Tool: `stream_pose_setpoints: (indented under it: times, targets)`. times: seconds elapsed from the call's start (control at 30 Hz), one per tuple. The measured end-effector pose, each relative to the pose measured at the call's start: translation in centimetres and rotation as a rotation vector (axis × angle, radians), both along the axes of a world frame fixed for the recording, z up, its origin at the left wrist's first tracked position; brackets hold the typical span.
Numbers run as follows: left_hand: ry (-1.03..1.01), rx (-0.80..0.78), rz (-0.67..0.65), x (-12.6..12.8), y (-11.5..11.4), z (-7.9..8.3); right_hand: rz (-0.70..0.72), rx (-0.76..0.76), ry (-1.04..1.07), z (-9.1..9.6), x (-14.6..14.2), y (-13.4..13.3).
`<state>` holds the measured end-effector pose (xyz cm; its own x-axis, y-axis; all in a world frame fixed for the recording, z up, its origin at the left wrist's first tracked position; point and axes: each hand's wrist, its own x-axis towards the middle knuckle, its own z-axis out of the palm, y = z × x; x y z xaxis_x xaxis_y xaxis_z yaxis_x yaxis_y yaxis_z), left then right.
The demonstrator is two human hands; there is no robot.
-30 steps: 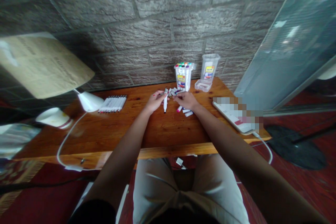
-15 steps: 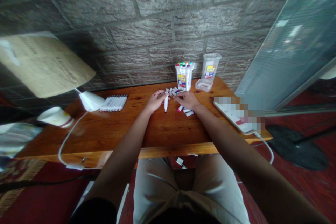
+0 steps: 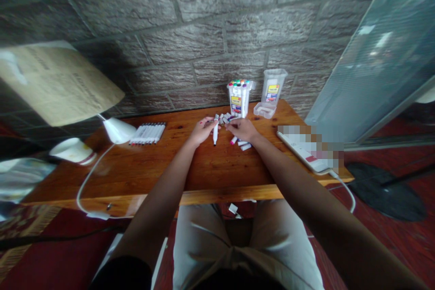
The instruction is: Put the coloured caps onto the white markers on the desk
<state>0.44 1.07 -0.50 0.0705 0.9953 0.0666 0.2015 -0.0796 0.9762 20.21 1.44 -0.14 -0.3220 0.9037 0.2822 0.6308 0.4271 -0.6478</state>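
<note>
My left hand (image 3: 201, 131) is closed around a white marker (image 3: 215, 134), which points down toward the table with a dark lower tip. To its right, my right hand (image 3: 244, 129) hovers low over small loose pieces. Its fingers are bent together, and whatever they pinch is too small to make out. Several marker caps (image 3: 222, 118) lie between and behind the hands. More white pieces (image 3: 244, 146), one with a pink end, lie under my right palm. Behind them stands a clear case (image 3: 238, 102) packed with colour-topped markers.
An open clear case (image 3: 272, 88) stands at the back right. Left lie a row of white markers (image 3: 147, 133), a lamp (image 3: 117, 131) with its cord, and a paper cup (image 3: 72, 151). A white device (image 3: 302, 149) with a cable sits on the table's (image 3: 231, 174) right end.
Almost nothing differs. Both hands keep their places, and the marker stays in my left hand; the whole view has shifted very slightly.
</note>
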Motion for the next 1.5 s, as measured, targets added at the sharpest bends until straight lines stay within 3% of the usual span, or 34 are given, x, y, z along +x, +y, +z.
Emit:
stream_pose_setpoints:
  times: [1.5]
  targets:
    - [-0.011, 0.010, -0.019, 0.00, 0.09, -0.14, 0.016, -0.010, -0.015, -0.13, 0.10, 0.15]
